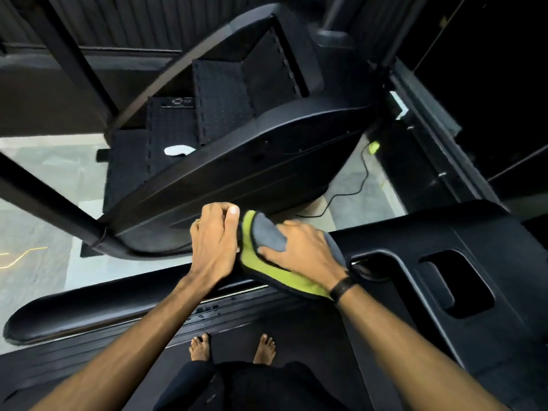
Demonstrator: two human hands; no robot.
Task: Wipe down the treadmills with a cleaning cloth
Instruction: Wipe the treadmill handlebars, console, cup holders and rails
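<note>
- Our bare feet (231, 348) are on the treadmill (474, 280) belt.
- Right hand (305, 250) lies flat on the cloth (267, 268), fingers spread, pressing it onto the handrail (89, 304) where it meets the console.
- Left hand (215, 238) sits just beside the cloth, grip curled round the rail.
- Further off there's a stair machine (237, 120), with a cable (353, 185) on the floor.

Readable text: none could be made out anywhere.
Step machine (225, 120): a small pale marking sat on the plate above one step, too blurred to read.
Treadmill console (474, 262): plain black, carrying no legible label or number.
</note>
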